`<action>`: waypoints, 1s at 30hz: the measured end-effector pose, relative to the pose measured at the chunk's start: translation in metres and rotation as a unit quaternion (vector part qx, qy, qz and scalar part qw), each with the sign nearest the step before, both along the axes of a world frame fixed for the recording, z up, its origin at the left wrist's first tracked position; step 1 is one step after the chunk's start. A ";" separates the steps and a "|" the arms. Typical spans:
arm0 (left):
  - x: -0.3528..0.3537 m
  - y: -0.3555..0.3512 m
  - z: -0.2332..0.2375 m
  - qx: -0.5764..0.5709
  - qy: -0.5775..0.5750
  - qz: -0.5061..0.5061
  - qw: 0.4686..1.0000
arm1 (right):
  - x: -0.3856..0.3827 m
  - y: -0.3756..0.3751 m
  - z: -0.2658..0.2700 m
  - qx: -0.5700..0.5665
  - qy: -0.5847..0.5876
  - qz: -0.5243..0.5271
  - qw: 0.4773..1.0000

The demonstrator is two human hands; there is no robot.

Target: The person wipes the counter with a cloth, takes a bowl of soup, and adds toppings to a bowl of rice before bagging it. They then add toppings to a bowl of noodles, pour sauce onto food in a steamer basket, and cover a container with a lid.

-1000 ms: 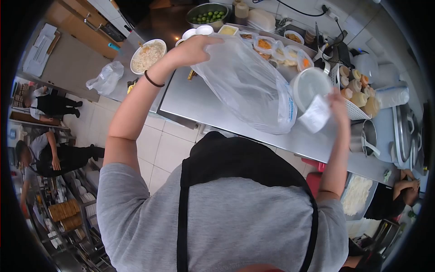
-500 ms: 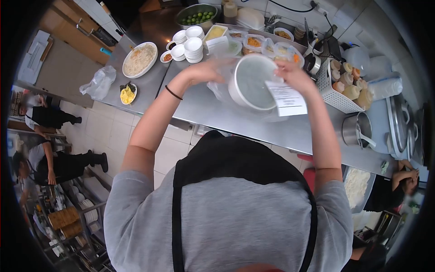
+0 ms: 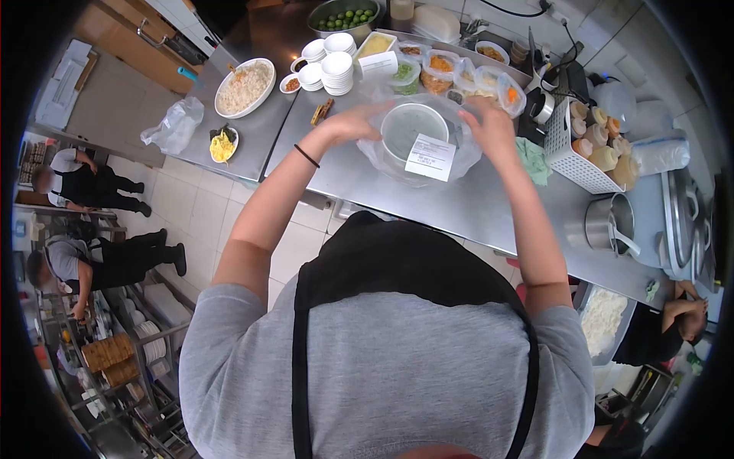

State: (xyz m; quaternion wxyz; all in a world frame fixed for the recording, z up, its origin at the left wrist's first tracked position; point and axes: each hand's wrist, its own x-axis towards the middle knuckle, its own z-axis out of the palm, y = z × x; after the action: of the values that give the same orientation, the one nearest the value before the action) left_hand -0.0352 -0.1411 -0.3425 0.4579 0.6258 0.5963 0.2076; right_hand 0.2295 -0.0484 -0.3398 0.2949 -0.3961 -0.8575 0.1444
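Note:
A round white tub (image 3: 414,121) with a translucent lid sits inside a clear plastic bag (image 3: 372,159) on the steel counter. A printed receipt (image 3: 429,157) lies over the tub's near right side. My left hand (image 3: 354,125) grips the bag's left edge; its fingertips are partly hidden by the plastic. On the other side, my right hand (image 3: 491,128) is at the bag's right edge, thumb and fingers apart.
White bowls (image 3: 336,73) are stacked behind my left hand. Food containers (image 3: 438,67) line the back. A bottle basket (image 3: 582,157) and steel pot (image 3: 608,222) stand right; a rice dish (image 3: 245,89) stands left. People (image 3: 95,176) are off left.
The tub, tilted and raised before, is now lower and level in the bag. My right hand has come off its rim, and the receipt now lies against the tub. The view has shifted slightly.

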 end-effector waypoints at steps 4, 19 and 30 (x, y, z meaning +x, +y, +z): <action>0.006 -0.002 -0.003 0.133 0.160 -0.023 0.978 | 0.030 -0.016 -0.032 -0.026 -0.003 -0.041 0.999; 0.080 0.011 0.066 0.315 -0.117 0.160 0.928 | -0.038 -0.018 0.083 -0.438 0.317 0.241 0.806; -0.060 -0.040 0.207 0.280 -0.022 0.237 0.930 | -0.019 0.010 0.045 -0.294 0.199 0.165 0.920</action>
State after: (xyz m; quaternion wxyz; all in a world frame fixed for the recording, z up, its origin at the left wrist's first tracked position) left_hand -0.0951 -0.1812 -0.1355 0.2145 0.5643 0.6349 0.4822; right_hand 0.2104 -0.0386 -0.2945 0.3013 -0.2814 -0.7531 0.5126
